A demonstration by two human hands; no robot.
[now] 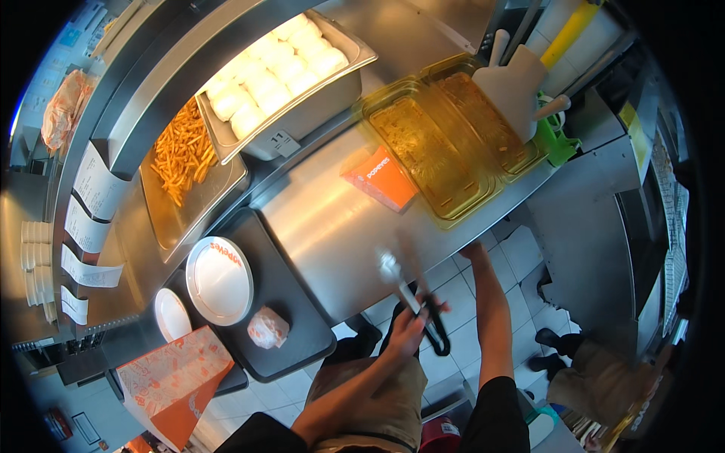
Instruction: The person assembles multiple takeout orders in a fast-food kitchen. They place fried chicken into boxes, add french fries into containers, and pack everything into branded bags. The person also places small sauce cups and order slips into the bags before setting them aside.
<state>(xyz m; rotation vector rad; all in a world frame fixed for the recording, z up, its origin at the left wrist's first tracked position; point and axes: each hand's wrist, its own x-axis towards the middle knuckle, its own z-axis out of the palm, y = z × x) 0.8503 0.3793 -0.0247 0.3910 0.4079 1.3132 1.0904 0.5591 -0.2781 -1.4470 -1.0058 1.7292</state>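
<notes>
Left hand (408,333) holds tongs (408,294); right hand (473,251) — apart — near the counter edge (353,302).

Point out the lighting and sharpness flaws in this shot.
Head view, top: white bundles nearly wash out under bright light; head view, centre: tongs in the left hand smear with motion blur, and the steel counter shows sheen; head view, rim: straight edges bend, corners go black.

The 1 view, from the left of 2 head-worn fisheye cameras, looks steeply down over the person's forearms (495,325) at the left hand (409,331) and metal table (313,249) nearby and the floor (462,298) beyond, edges bending toward its rim.
</notes>
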